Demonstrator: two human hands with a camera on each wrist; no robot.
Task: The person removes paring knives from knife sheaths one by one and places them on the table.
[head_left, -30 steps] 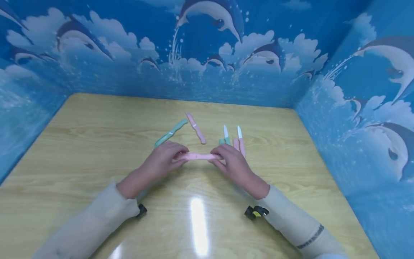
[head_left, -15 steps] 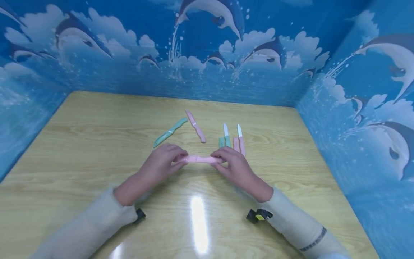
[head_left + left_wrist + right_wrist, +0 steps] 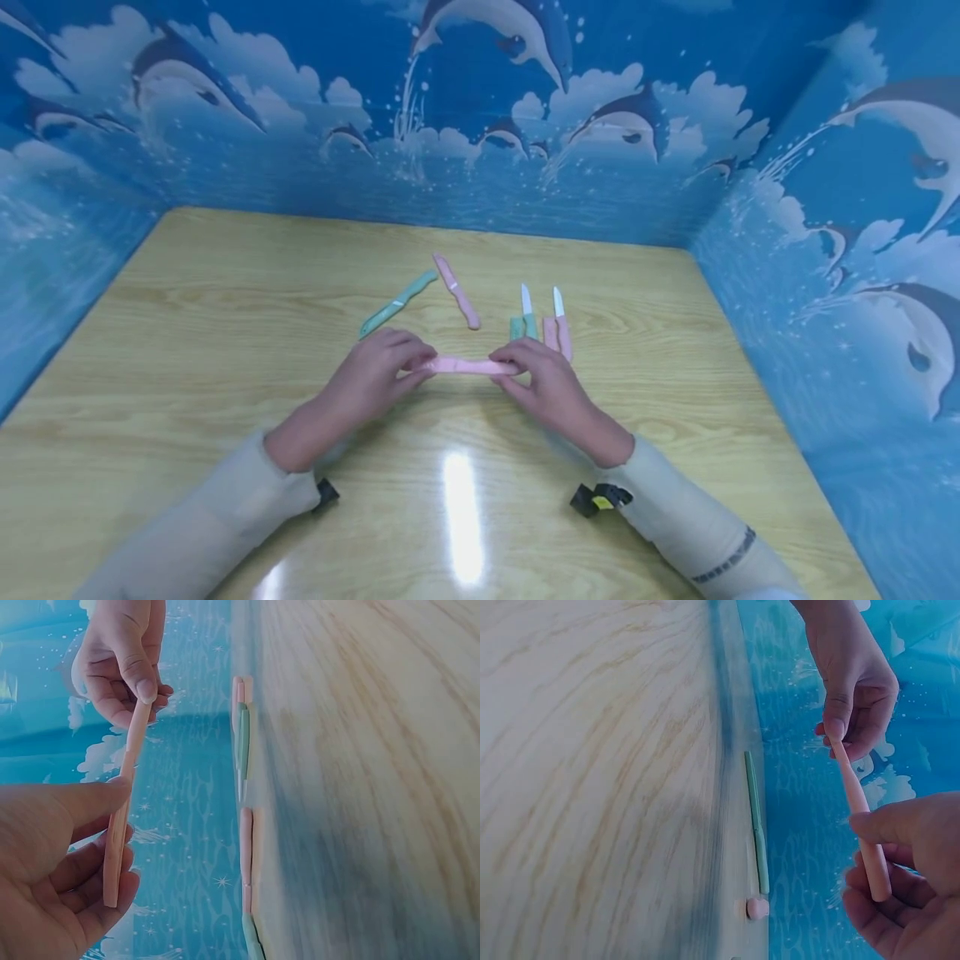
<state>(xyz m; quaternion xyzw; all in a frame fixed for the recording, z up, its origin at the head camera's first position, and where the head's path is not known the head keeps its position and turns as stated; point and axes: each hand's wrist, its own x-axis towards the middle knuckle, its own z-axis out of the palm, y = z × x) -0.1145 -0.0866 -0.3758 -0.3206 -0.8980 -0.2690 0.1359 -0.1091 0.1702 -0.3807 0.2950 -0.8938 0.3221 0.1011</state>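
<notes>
My left hand (image 3: 375,375) and right hand (image 3: 551,383) hold a pink sheathed knife (image 3: 465,366) level above the table, one hand at each end. In the left wrist view, the left thumb and fingers pinch the flat sheath end (image 3: 115,859). The right thumb and fingers grip the rounded handle end (image 3: 876,874) in the right wrist view. No blade shows between the hands. Just beyond the right hand lie a green knife (image 3: 527,310) and a pink knife (image 3: 561,323), both with bare blades, beside a green sheath (image 3: 516,328) and a pink sheath (image 3: 551,333).
Farther back on the wooden table (image 3: 225,333) lie a green sheathed knife (image 3: 397,303) and a pink sheathed knife (image 3: 457,292), angled toward each other. Blue dolphin-printed walls (image 3: 420,187) close off the back and sides. Light glares off the table in front.
Both hands keep their hold on the pink sheathed knife and have shifted only slightly. The knives and sheaths on the table lie as before.
</notes>
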